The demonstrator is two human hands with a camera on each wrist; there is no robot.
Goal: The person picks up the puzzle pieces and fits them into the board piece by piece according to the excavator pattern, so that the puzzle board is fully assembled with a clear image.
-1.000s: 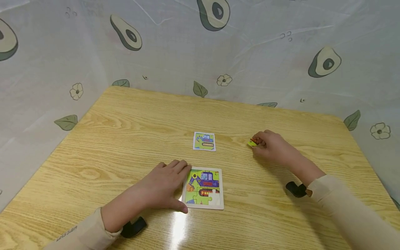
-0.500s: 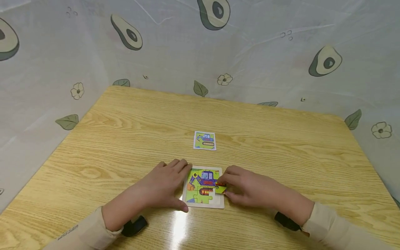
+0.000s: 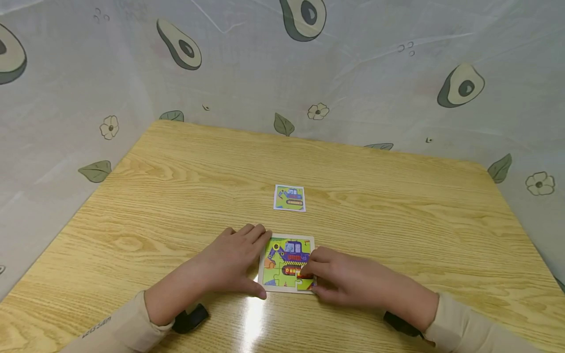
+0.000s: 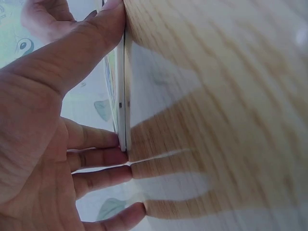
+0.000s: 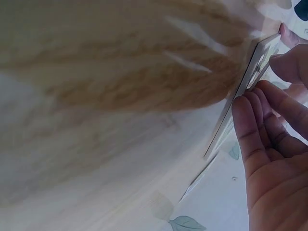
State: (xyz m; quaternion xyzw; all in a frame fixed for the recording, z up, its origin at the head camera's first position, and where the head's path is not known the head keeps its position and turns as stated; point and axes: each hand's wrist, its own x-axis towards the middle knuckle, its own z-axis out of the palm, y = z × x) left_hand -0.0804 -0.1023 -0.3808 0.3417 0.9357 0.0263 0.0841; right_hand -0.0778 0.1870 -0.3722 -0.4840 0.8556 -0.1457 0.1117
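A square jigsaw puzzle tray (image 3: 282, 290) with a pale border lies flat on the table, its pieces forming a blue digger on green. My left hand (image 3: 231, 260) rests at the tray's left side, thumb and fingers spread and touching its edge. Over the lower right corner, my right hand (image 3: 346, 277) pinches a green and red puzzle piece (image 3: 305, 285) between thumb and fingers. The piece sits slightly askew over the corner gap, partly hidden by the fingers. In the right wrist view, this puzzle piece (image 5: 262, 73) appears tilted against the tray (image 5: 240, 89).
A small picture card (image 3: 289, 198) with the same digger lies beyond the tray. The wood-grain table (image 3: 212, 171) reaches back to a pale curtain (image 3: 247, 63) printed with avocados and leaves. Black wrist straps (image 3: 191, 319) show below the sleeves.
My right hand has carried the puzzle piece from the right side of the table leftward to the tray's lower right corner. The left hand has stayed in place.
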